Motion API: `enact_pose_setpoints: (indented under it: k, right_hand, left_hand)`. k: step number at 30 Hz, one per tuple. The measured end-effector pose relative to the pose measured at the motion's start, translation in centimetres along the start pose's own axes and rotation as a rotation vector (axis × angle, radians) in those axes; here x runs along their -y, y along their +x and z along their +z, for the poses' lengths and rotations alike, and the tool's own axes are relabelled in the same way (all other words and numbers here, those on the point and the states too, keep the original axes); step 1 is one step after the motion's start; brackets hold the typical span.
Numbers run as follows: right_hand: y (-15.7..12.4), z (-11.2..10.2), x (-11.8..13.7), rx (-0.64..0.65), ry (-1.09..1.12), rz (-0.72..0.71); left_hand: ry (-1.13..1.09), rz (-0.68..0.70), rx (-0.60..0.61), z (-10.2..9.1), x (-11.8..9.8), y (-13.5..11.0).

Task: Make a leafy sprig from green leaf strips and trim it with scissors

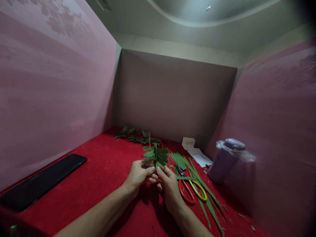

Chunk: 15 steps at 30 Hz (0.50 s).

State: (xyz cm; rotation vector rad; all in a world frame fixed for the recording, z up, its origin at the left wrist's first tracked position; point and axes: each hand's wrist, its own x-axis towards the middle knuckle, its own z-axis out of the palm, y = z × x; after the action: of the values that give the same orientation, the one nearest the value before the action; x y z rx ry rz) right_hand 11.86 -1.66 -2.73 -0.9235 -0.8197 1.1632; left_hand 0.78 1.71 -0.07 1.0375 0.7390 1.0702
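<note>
Fingers of both hands pinch a little bunch of green leaves. Think of a big clock with the hands in the middle and 12 o'clock pointing away from the person. The leaf bunch (156, 154) stands up at 12 o'clock, just above the fingertips. The left hand (139, 174) has its thumb and fingers closed on the low end of the bunch. The right hand (171, 186) pinches the same low end, with its thumb tip close by the other thumb.

Under it all is a red cloth (103, 171). More leaves (145, 140) lie far back, from 11 to 12 o'clock. Near the right hand, at 3 to 4 o'clock, are scissors (181, 172) with one red handle and one yellow handle. Long green strips (212, 212) run beside them, from 2 o'clock down to 4 o'clock. A wide green piece (178, 159) lies near the scissor tips.

At 2 o'clock are a white paper (200, 156) and a small card (188, 143) with dark marks. A purple bottle (223, 166) is at 3 o'clock, with clear plastic (247, 156) around its top. A long, flat black thing (44, 181) lies at 9 o'clock.
</note>
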Motion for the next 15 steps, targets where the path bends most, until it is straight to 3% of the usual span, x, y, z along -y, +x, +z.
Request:
enact_pose_setpoints:
  k: [15]
  right_hand:
    - [0.13, -0.03, 0.04, -0.035, -0.007, -0.030]
  left_hand:
    - [0.015, -0.035, -0.004, 0.45, -0.30, -0.22]
